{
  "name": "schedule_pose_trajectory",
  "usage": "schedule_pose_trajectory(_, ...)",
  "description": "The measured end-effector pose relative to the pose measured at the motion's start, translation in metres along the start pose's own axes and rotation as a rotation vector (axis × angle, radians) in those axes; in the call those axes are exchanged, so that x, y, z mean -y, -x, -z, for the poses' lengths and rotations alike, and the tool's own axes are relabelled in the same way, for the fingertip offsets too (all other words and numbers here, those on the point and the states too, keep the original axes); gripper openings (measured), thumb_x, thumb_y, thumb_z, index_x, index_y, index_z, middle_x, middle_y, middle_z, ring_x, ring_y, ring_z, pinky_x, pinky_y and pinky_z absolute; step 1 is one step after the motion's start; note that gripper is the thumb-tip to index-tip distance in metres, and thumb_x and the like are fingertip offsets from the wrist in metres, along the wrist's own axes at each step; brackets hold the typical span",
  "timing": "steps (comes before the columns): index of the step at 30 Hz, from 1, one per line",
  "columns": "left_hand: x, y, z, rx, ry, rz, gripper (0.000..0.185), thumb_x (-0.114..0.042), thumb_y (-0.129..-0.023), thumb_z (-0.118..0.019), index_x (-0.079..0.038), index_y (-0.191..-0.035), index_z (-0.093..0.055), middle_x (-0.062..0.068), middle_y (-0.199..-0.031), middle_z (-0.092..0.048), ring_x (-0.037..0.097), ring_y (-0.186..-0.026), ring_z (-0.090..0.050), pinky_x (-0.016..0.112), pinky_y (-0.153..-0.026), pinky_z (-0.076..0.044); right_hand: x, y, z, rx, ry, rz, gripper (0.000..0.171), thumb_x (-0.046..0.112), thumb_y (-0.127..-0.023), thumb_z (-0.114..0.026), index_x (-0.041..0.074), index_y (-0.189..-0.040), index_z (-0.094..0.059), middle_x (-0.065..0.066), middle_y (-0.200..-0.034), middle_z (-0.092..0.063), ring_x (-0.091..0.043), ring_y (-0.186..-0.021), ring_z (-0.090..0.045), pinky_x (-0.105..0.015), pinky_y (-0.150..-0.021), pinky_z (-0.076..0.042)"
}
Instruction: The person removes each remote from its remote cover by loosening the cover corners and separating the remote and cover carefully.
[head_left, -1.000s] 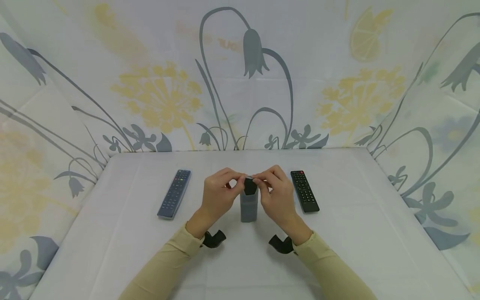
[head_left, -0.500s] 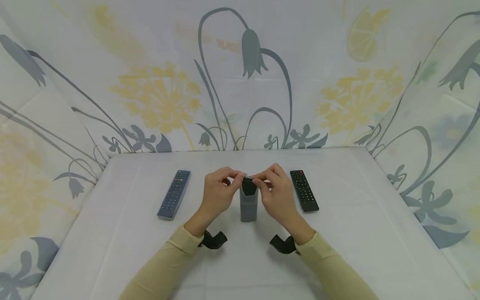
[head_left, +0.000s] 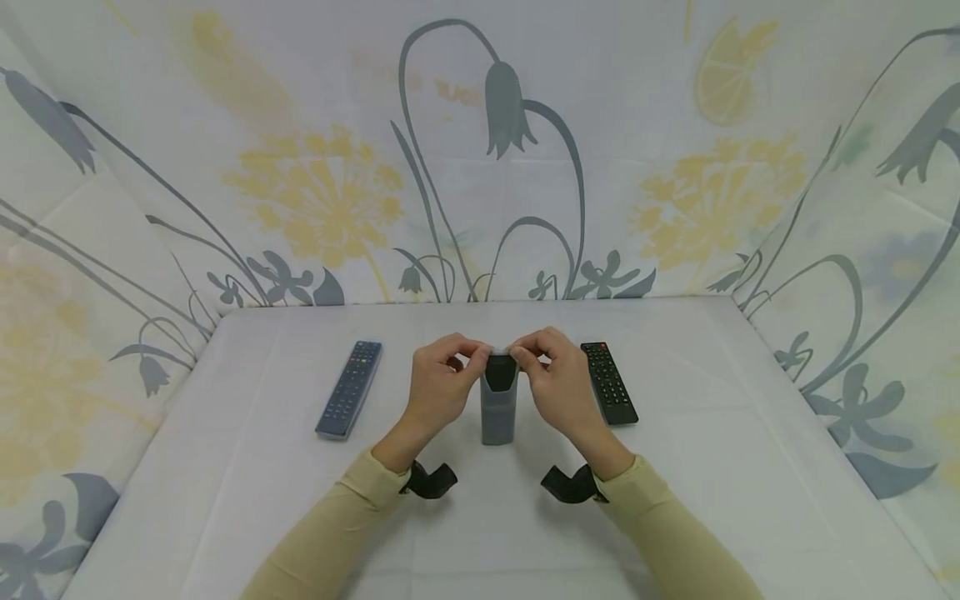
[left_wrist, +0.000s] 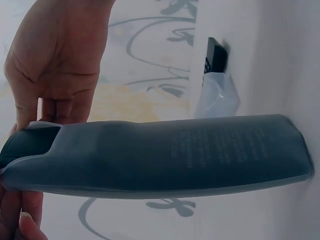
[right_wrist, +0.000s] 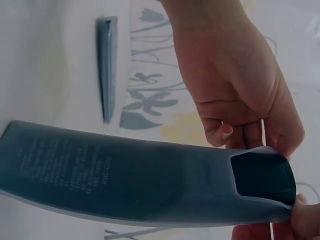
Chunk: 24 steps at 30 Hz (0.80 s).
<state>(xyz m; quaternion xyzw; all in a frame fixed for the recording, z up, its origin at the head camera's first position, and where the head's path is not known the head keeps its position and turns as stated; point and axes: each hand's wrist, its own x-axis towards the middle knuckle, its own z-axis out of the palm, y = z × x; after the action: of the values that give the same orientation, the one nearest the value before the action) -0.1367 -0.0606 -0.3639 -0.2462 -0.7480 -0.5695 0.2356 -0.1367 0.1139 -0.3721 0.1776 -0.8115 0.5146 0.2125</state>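
A dark remote (head_left: 499, 372) stands upright on the white table (head_left: 675, 467), sheathed in a grey silicone cover (head_left: 498, 412) with only its top end bare. My left hand (head_left: 441, 382) pinches the cover's top rim from the left. From the right, my right hand (head_left: 553, 379) pinches the same rim. The left wrist view shows the cover (left_wrist: 165, 155) sideways, the right hand (left_wrist: 60, 65) behind it and the bare remote end (left_wrist: 30, 142) at the left. In the right wrist view the cover (right_wrist: 125, 175) fills the lower frame, with the left hand (right_wrist: 235, 85) gripping above the bare end (right_wrist: 262, 175).
A remote in a grey-blue cover (head_left: 348, 387) lies flat to the left of my hands. A bare black remote (head_left: 609, 382) lies to the right. Flower-print cloth walls (head_left: 480, 167) close in the table at the back and both sides.
The right hand's fingers have edged slightly left over the top of the cover. The covered remote still stands in the same spot.
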Motion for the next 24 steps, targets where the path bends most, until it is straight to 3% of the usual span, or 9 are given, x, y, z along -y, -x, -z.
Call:
schedule_pose_trajectory(7,0.030,0.004,-0.007,-0.005,0.016,0.060,0.007,0.004,-0.090,-0.068,0.003,-0.090,-0.075,0.013,-0.082,-0.072,0.022,-0.063,-0.056,0.027,-0.055,-0.043,0.002,-0.002,0.001,0.044,-0.072,-0.158,0.005,0.004,-0.095,-0.066,0.000,-0.094,-0.070,-0.009,-0.092,-0.067,-0.020,-0.081,-0.066,-0.032,-0.073,-0.056)
schedule_pose_trajectory(17,0.029,0.005,-0.007,-0.012,0.040,0.115,0.010,-0.004,-0.093,-0.068,-0.004,-0.090,-0.077,0.005,-0.082,-0.072,0.022,-0.063,-0.058,0.023,-0.055,-0.043,0.000,-0.003,0.002,0.080,-0.125,-0.227,0.009,0.006,-0.097,-0.064,0.000,-0.095,-0.070,-0.009,-0.089,-0.067,-0.021,-0.078,-0.062,-0.038,-0.074,-0.055)
schedule_pose_trajectory(24,0.027,0.005,-0.007,-0.007,0.045,0.158,0.011,-0.003,-0.093,-0.067,-0.005,-0.090,-0.077,0.004,-0.081,-0.072,0.020,-0.059,-0.055,0.024,-0.051,-0.041,0.000,-0.005,0.003,0.089,-0.133,-0.233,0.009,0.006,-0.097,-0.064,-0.001,-0.094,-0.070,-0.008,-0.086,-0.066,-0.020,-0.076,-0.060,-0.028,-0.070,-0.051)
